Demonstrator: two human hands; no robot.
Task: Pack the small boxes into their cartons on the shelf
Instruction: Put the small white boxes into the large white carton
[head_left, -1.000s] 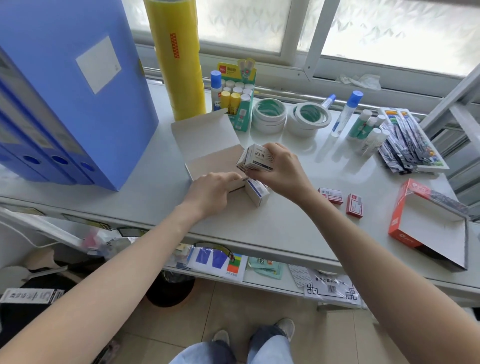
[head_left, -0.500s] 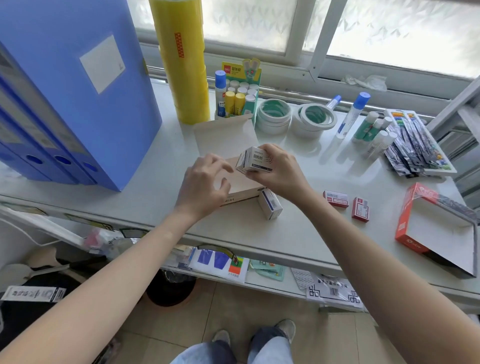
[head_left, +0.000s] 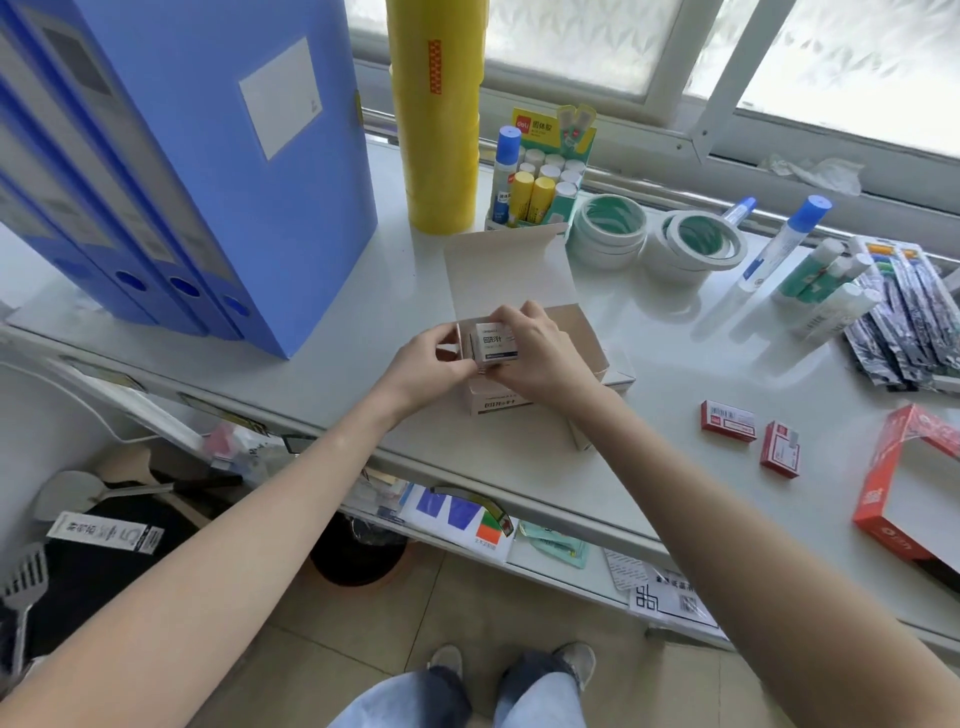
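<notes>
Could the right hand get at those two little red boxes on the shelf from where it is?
Probably yes. The two red boxes lie in the open on the shelf, with nothing between them and the right hand, but that hand now holds a small white box.

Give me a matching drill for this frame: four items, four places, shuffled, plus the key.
Items:
1. small white box
2. two small red boxes
3. yellow roll
4. red carton

Places:
A. open, at the shelf's far right edge
B. held by both hands over the open white carton
C. upright between the blue binders and the glue stick display
D. loose on the shelf, right of the person's right arm

Pairs: 1-B, 2-D, 3-C, 4-A
</notes>
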